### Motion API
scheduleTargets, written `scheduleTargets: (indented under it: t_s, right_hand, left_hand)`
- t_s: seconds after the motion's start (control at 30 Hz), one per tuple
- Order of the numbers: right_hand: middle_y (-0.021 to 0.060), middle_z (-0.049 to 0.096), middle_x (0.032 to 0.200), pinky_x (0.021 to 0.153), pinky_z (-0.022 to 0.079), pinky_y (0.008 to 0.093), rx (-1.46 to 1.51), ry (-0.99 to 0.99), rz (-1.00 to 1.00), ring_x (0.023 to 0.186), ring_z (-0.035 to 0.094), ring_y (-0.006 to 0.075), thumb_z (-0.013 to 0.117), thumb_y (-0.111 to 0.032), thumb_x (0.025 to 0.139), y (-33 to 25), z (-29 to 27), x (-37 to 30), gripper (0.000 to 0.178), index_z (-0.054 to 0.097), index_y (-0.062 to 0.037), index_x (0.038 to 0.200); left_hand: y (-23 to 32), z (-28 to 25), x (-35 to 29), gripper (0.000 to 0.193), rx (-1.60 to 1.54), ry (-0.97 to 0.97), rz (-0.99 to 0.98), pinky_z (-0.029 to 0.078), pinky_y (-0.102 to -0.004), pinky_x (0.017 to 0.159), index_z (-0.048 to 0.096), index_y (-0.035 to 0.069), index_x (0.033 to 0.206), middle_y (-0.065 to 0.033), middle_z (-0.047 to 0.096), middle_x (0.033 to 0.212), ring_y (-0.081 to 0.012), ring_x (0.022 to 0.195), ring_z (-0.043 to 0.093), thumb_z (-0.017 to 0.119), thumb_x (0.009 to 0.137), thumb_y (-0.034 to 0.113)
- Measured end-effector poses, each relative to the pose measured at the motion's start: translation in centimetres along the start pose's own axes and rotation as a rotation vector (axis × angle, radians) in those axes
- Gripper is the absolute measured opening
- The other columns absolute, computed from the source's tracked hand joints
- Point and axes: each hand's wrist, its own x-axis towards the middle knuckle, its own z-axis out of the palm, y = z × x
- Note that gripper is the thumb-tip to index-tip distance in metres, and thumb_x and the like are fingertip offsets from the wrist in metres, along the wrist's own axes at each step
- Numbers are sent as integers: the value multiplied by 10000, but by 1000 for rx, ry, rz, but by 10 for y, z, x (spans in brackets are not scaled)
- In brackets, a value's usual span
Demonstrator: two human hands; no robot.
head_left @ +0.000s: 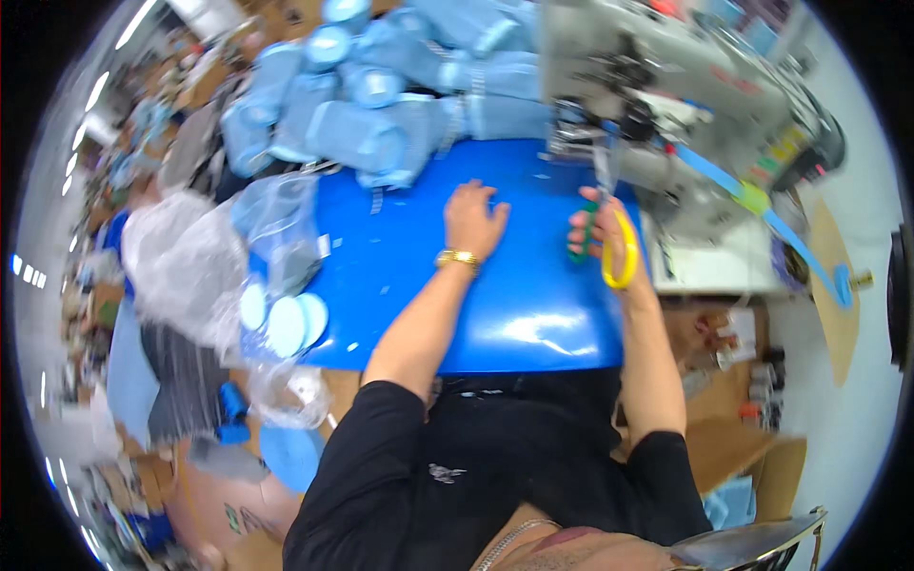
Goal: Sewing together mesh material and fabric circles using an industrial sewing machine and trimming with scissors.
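Observation:
My left hand (473, 221) lies on the blue tabletop (400, 276), fingers apart and holding nothing; a gold watch or bracelet circles its wrist. My right hand (609, 226) grips scissors (632, 249) with one yellow and one green handle loop. The blades point away from me, toward the needle area of a sewing machine (685, 67) at the far right. Whether the tips touch anything there is unclear from the blur. A light blue strip (709, 169) runs from the machine to the right.
Light blue fabric pieces (352, 124) with round ends pile up at the back. On the left are clear plastic bags (186, 257) and pale blue discs (288, 325). A cardboard box (776, 476) stands below at the right, near a white wall (866, 362).

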Motion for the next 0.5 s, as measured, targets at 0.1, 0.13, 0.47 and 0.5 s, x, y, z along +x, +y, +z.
scheduleTargets:
  t_s: [0.1,0.13,0.47,0.5]
  right_hand:
    - [24,590,927,708,510,285,51,34,6,785,590,126,477,-506,966,0,-10,0,558,430,-98,1343]
    - [31,590,923,704,512,288,4,64,4,784,591,132,459,-530,964,-1,-9,-2,569,435,-101,1337]
    - [1,589,819,592,495,254,-49,95,19,689,568,95,401,-596,959,3,8,0,598,494,-105,1288]
    - [7,591,821,592,499,252,-32,92,16,687,574,96,410,-591,958,1,8,-1,597,499,-95,1279]
  left_hand:
    - [5,14,-4,354,-7,42,-1,375,-485,1015,656,82,1040,-197,581,1223,-379,1179,501,687,768,306]
    - [9,17,-7,349,-1,45,-37,365,-488,1028,654,83,1045,-197,578,1252,-380,1200,497,673,782,312]
    - [13,9,-10,367,-37,-30,-128,324,-483,1059,624,87,1104,-196,518,1323,-388,1266,423,665,822,320]
    - [12,10,-10,367,-35,-18,-124,324,-483,1059,624,87,1104,-196,518,1323,-388,1266,423,665,822,320]
